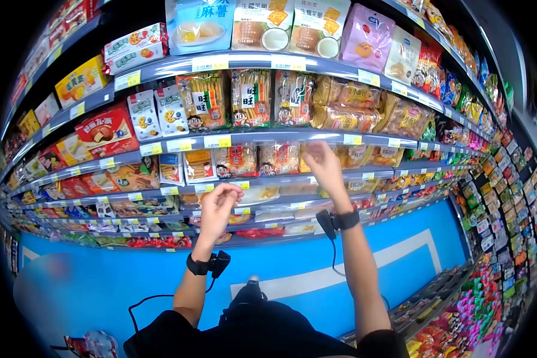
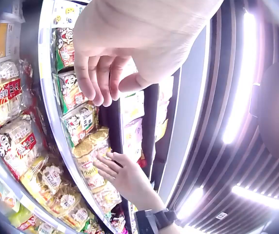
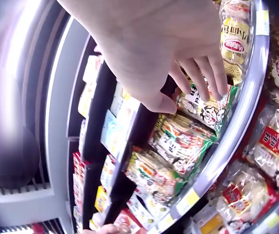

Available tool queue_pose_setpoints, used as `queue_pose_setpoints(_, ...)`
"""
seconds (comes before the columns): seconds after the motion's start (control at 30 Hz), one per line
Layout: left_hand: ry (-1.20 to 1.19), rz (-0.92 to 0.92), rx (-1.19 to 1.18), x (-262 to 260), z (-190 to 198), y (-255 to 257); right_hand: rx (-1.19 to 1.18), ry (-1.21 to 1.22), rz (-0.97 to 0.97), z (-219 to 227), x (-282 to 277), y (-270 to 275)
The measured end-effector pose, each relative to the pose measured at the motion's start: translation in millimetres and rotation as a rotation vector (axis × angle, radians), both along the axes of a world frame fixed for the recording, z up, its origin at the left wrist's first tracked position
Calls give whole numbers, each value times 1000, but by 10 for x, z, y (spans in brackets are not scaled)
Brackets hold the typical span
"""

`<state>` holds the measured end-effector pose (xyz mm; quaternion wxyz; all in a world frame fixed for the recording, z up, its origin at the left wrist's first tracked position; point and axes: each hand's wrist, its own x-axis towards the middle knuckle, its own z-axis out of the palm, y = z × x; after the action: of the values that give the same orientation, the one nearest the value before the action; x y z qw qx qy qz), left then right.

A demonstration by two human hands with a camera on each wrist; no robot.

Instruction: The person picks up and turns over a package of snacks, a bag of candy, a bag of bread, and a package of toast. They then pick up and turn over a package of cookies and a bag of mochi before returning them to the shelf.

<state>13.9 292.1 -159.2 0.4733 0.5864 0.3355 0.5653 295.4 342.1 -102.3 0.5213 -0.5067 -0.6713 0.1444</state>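
Observation:
My left hand (image 1: 218,210) hangs in front of the lower shelves with its fingers loosely bent and nothing in them; the left wrist view shows this hand (image 2: 134,44) from close up. Farther right and higher, my right hand (image 1: 324,167) is held before the shelf edge, empty, its fingers relaxed. In the right wrist view the fingers of the right hand (image 3: 164,53) overlap a green-edged rice cracker bag (image 3: 210,112); contact cannot be told. Cracker bags (image 1: 250,98) stand upright on the shelf above, beside golden bread packs (image 1: 347,107).
Curved shelves with price tags (image 1: 218,141) hold many snack packs, among them a red box (image 1: 106,128) at left. Blue floor (image 1: 131,280) with a white line lies below. A rack of small packs (image 1: 507,185) stands at right, and colourful sweets (image 1: 483,298) fill the lower right.

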Motion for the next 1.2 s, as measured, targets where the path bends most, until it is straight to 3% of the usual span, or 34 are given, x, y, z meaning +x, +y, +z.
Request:
queue_pose_setpoints(0.07, -9, 3, -21, 16, 34, 304, -95, -130, -179, 141, -69, 386)
queue_pose_setpoints(0.1, 72, 43, 50, 37, 89, 434, -110, -127, -182, 118, -59, 630)
queue_pose_setpoints(0.17, 158, 80, 107, 108, 200, 636, 260, -174, -296, -4, -9, 1121)
queue_pose_setpoints(0.3, 311, 173, 273, 318, 447, 1009, 129, 8, -354, -74, -42, 1588)
queue_pose_setpoints(0.37, 354, 209, 333, 453, 530, 1161, -84, 31, -369, -26, -88, 1636)
queue_pose_setpoints(0.4, 473, 308, 400, 532, 576, 1235, -11, -7, -391, -56, -91, 1689)
queue_pose_setpoints(0.43, 593, 409, 469, 594, 606, 1316, -18, -9, -384, -85, -70, 1717)
queue_pose_setpoints(0.57, 671, 455, 577, 833, 544, 1692, 94, 71, -329, -165, -23, 1772)
queue_pose_setpoints(0.63, 882, 603, 587, 974, 485, 1762, 123, 78, -277, -166, -12, 1704)
queue_pose_setpoints(0.8, 942, 706, 577, 1138, 445, 1816, 195, 137, -137, -205, 30, 1735)
queue_pose_setpoints(0.9, 973, 730, 599, 1149, 396, 1846, 222, 177, -79, -286, 61, 1705)
queue_pose_setpoints(0.97, 1012, 754, 588, 1169, 389, 1849, 164, 340, -12, -353, 99, 1678)
queue_pose_setpoints(1.1, 929, 671, 608, 1222, 419, 1810, 288, 452, 62, -405, 241, 1749)
queue_pose_setpoints(1.2, 804, 588, 601, 1245, 410, 1793, 245, 515, 99, -400, 273, 1736)
